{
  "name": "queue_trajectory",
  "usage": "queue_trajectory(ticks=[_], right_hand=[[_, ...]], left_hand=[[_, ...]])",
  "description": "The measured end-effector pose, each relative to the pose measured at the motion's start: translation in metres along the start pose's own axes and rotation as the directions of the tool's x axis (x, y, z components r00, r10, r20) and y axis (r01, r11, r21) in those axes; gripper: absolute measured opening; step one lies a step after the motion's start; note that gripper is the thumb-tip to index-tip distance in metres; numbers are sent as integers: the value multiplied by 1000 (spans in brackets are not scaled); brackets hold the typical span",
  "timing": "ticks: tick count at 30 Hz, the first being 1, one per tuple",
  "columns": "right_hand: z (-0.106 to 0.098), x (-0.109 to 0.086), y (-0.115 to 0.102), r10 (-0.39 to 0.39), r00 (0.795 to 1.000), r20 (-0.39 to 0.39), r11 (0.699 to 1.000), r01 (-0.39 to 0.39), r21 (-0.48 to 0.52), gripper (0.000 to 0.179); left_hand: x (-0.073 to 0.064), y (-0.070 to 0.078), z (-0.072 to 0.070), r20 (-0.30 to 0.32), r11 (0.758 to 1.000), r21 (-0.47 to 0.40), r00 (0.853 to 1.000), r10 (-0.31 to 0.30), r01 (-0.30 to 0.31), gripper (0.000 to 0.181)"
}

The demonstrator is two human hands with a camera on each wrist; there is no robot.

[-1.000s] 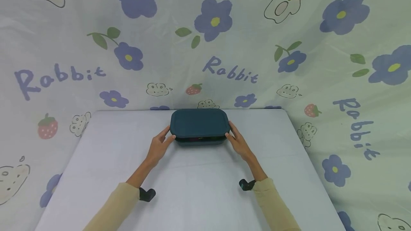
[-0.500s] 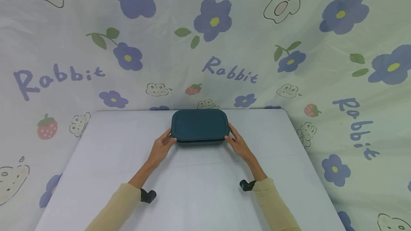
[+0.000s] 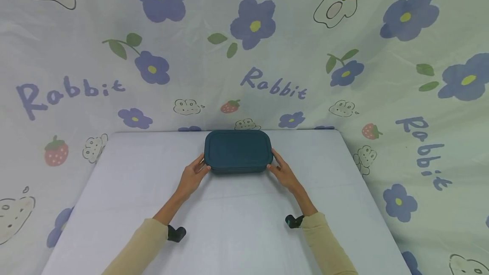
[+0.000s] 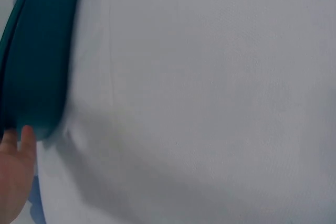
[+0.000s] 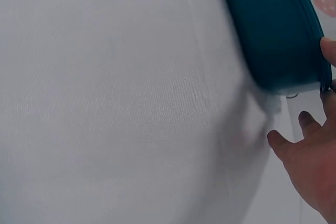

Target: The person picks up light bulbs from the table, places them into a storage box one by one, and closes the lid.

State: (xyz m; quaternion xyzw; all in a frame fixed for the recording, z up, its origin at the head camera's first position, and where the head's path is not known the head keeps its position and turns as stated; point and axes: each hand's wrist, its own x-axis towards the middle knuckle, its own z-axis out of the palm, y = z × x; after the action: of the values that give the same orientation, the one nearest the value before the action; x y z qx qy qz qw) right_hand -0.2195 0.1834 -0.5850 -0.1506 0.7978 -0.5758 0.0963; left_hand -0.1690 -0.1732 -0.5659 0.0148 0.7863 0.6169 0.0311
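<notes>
A dark teal lidded box stands at the far edge of the white table, its flat lid (image 3: 238, 149) lying on the box body (image 3: 240, 171). My left hand (image 3: 191, 180) holds the lid at its left end, thumb at the front corner. At the opposite end my right hand (image 3: 284, 175) holds the lid in the same way. The left wrist view has the box's front wall (image 4: 42, 61), with the fingers at its near end. In the right wrist view, thumb and forefinger meet the rim of the lid while other fingers spread beside the box. Its contents are hidden.
The white table (image 3: 237, 232) reaches from the box to the bottom of the head view. Behind and beside it hangs a printed cloth (image 3: 206, 67) with flowers and rabbits. A black wrist camera (image 3: 176, 234) sits on the left wrist, another (image 3: 294, 221) on the right.
The lid's front edge has come down onto the box, and the dark gap along the front has gone. Both hands moved slightly down with it.
</notes>
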Motion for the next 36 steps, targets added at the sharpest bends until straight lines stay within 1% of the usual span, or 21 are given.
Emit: queue_trajectory(ticks=[5, 12, 17, 20, 23, 27, 31, 34, 36], right_hand=[[0, 0, -1, -1, 1000, 1, 1000, 1, -7, 69], [2, 2, -1, 31, 999, -37, 998, -33, -53, 69], [2, 3, 0, 15, 999, -51, 997, -19, -78, 69], [0, 3, -1, 17, 999, -46, 995, -22, -93, 70], [-2, 3, -1, 29, 998, -53, 991, -36, -132, 69], [-4, 3, -4, 36, 996, -77, 971, -53, -234, 68], [-3, 2, -9, 24, 995, -94, 936, -55, -347, 66], [-5, -1, -12, 0, 995, -97, 913, -39, -405, 61], [-7, -4, -14, -25, 995, -95, 902, -18, -431, 58]], left_hand=[[0, 0, 0, -3, 1000, -1, 1000, -29, 29, 70], [1, -1, 0, -2, 999, 24, 1000, -25, 25, 70], [3, -3, 0, 0, 999, 31, 1000, -31, 31, 68], [4, -3, 1, 3, 997, 53, 999, -49, 49, 68], [3, -3, 1, 7, 993, 103, 998, -65, 64, 68], [3, -4, 0, 1, 978, 204, 999, -52, 51, 68], [2, -4, -4, -4, 959, 283, 1000, 20, -18, 63], [2, -4, -11, 9, 927, 369, 997, 73, -72, 57], [2, -4, -16, 30, 893, 440, 995, 91, -94, 53]])
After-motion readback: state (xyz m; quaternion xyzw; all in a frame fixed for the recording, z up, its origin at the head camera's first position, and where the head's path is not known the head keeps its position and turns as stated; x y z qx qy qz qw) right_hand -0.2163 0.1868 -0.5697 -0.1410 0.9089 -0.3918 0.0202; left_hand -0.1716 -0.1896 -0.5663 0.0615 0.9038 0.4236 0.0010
